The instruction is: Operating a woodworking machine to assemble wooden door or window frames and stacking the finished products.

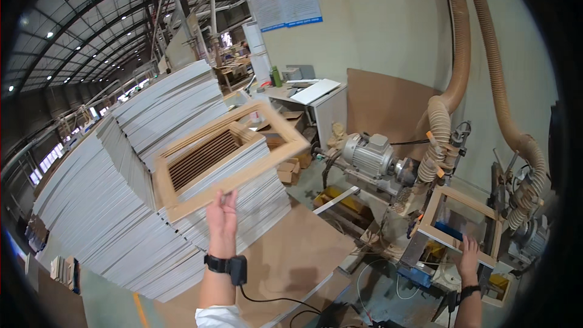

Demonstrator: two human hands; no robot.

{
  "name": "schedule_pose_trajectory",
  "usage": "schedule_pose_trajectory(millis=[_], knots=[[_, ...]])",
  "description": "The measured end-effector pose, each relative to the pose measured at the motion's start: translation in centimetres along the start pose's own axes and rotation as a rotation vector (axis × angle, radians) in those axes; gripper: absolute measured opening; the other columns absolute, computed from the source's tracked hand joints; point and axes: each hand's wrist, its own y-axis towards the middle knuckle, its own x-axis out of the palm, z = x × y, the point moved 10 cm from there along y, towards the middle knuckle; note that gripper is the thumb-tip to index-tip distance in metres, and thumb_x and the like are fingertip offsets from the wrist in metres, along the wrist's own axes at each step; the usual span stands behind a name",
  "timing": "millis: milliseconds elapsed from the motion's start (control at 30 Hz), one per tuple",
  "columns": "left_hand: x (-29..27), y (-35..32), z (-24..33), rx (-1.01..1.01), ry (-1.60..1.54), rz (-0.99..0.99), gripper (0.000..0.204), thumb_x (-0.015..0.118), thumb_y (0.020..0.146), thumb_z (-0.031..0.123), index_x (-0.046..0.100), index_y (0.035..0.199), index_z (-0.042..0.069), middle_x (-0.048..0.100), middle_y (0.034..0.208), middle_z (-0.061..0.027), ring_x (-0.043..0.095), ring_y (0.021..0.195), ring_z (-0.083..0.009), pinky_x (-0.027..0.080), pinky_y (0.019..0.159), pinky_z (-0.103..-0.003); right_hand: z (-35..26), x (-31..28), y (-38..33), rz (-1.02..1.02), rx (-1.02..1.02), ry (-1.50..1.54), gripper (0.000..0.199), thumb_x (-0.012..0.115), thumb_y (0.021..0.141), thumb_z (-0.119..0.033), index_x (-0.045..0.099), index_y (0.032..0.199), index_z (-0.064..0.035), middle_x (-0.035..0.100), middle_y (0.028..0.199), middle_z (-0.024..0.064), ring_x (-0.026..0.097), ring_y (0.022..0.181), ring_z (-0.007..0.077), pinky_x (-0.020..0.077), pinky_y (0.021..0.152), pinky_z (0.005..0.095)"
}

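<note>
My left hand grips a light wooden frame by its near rail. This frame is tilted in the air above stacked pieces, its right end blurred. Seen through its opening are more stacked frames with dark inner edges. At the right, my right hand has its fingers over the near rail of a second wooden frame. That one lies on a machine between two motor units. The thumb of the right hand is hidden.
Tall stacks of white-edged panels rise at the left. A grey motor and ribbed dust hoses stand near the wall. A cluttered desk is behind. Brown board lies below my left hand; cables trail from my wrists.
</note>
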Motion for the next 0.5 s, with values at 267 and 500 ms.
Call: schedule_pose_trajectory(millis=[267, 500], knots=[[-3.6, 6.5, 2.2, 0.161, 0.144, 0.287, 0.025, 0.053, 0.087, 0.023, 0.051, 0.086, -0.002, 0.056, 0.078, -0.0101, 0.059, 0.07, -0.0194, 0.054, 0.066, -0.027, 11.9, -6.5, -23.9, 0.201, 0.732, 0.234, 0.063, 0.065, 0.063, 0.002, 0.039, 0.12, -0.0018, 0.038, 0.121, 0.019, 0.037, 0.114, 0.0345, 0.0361, 0.09, 0.0401], [-7.4, 9.3, 2.8, 0.174, 0.254, 0.422, 0.052, 0.045, 0.085, 0.052, 0.052, 0.08, 0.001, 0.051, 0.06, -0.0016, 0.044, 0.048, -0.0097, 0.033, 0.041, -0.019, 8.9, -5.5, -49.6, -0.305, 1.091, 0.45, 0.066, 0.061, 0.078, -0.031, 0.032, 0.125, 0.0045, 0.045, 0.119, 0.0255, 0.046, 0.107, 0.0344, 0.0353, 0.092, 0.0379]])
